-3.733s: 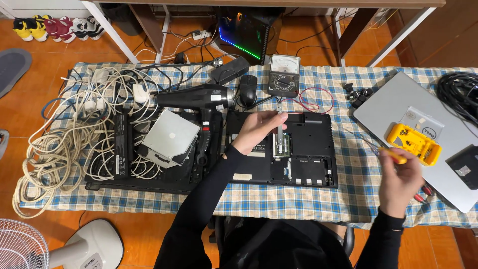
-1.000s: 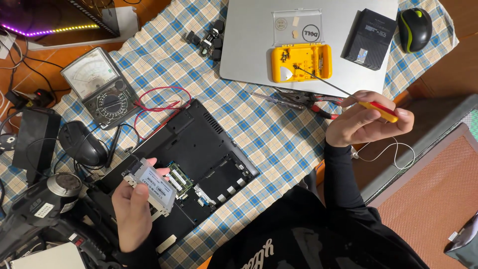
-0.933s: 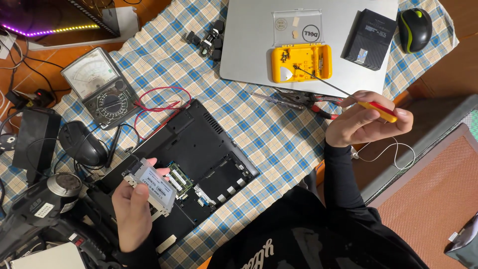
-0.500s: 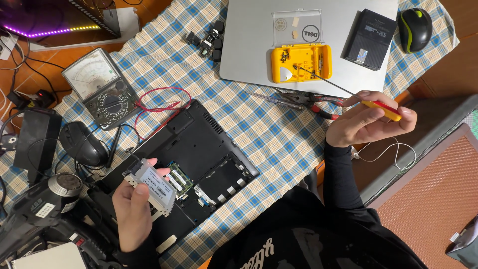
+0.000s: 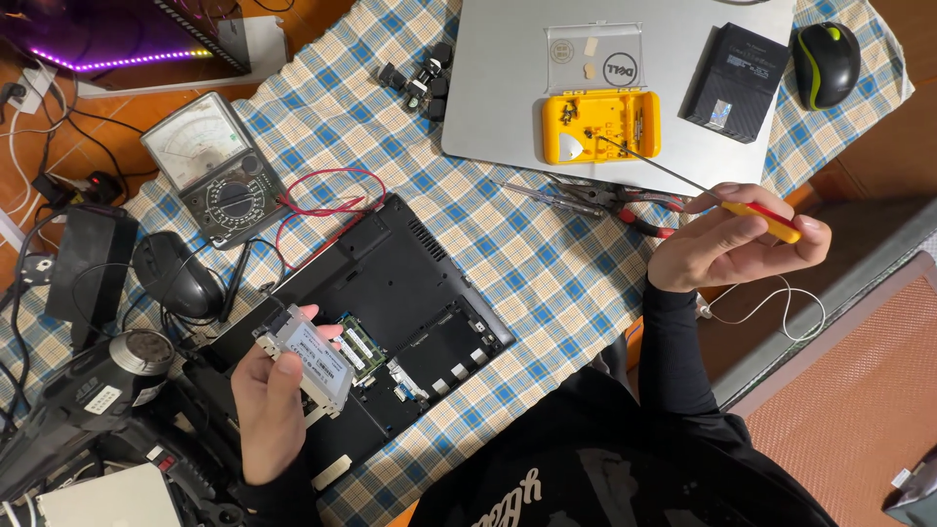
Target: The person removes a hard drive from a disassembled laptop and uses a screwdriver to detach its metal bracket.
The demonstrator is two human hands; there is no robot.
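So left hand (image 5: 268, 410) grips the drive (image 5: 305, 358) lifted off the laptop (image 5: 390, 293), right hand (image 5: 732, 244) pinching a screwdriver (image 5: 683, 181); looks mid-swap, next move needs careful seating in the bay.

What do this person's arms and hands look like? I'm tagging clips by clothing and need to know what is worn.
Both arms are covered by long, close-fitting black sleeves that end at the wrists. The left hand and the right hand are bare: no gloves, and no rings or watch can be seen. The sleeves are plain, without visible markings. The dark top they belong to has pale lettering on the chest.
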